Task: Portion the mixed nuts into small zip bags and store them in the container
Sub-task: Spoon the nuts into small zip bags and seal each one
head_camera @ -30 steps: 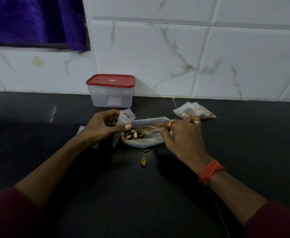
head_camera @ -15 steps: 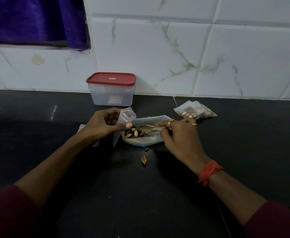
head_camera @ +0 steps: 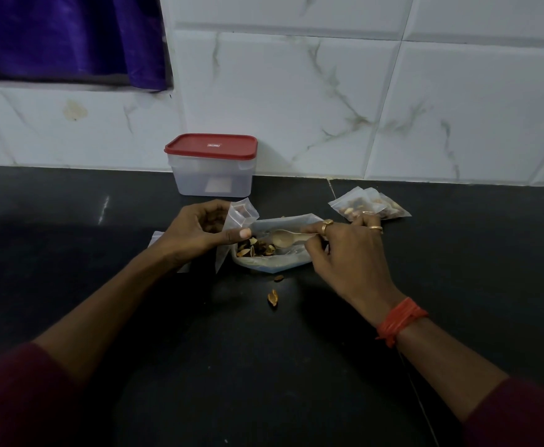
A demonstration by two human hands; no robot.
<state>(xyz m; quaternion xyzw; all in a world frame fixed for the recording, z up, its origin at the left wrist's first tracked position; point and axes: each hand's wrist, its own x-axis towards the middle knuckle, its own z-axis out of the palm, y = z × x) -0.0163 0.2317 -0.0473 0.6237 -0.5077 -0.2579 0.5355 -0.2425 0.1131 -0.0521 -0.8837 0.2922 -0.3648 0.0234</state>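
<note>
Here, left hand point(head_camera: 199, 233) pinches small clear zip bag point(head_camera: 240, 216); right hand point(head_camera: 348, 253) grips dull metal spoon point(head_camera: 282, 241). Mixed nuts point(head_camera: 257, 248), brown and irregular, lie in crinkled plastic pouch point(head_camera: 273, 265).

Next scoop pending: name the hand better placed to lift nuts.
Right hand: it grips the metal spoon in the clear pouch of mixed nuts; left hand holds the small clear zip bag.

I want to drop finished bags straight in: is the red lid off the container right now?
No, the red lid sits flat on top of the container, covering its opening fully.
</note>
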